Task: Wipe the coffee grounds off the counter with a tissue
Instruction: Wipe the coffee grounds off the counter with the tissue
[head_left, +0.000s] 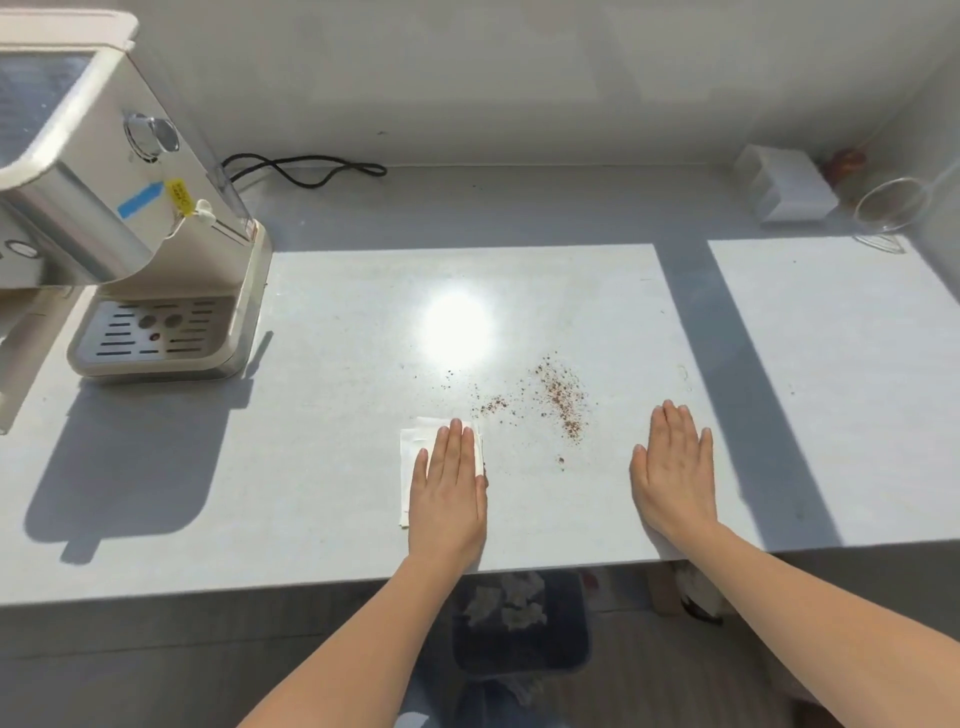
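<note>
my left hand (448, 493) lay flat, fingers straight and close together, pressing the folded tissue (415, 457) onto the counter (311, 493) near its front edge. my right hand (672, 475) rested flat and empty on the bare surface, fingers slightly spread, also near the front edge and well apart from the left. the coffee grounds (558, 400) sat between my two hands and a little further from the front edge, their nearest specks just beside the tissue's right edge.

what worried me: the grounds looked dry, fine and loose, a scattered brown dust with one denser streak, and the counter was smooth, pale and glossy enough to throw back a hard glare. a quick sweep would probably have scattered them wider instead of gathering them. the tissue was thin, soft, white paper folded into a rectangle; with my palm covering only part of it, the free left half could have lifted or bunched as it slid. dragging toward the front edge might have spilled grains over it and missed the dark bin (522, 623) below, which held crumpled tissues. the coffee machine (130, 234) stood at the left side, clear of the work.
</note>
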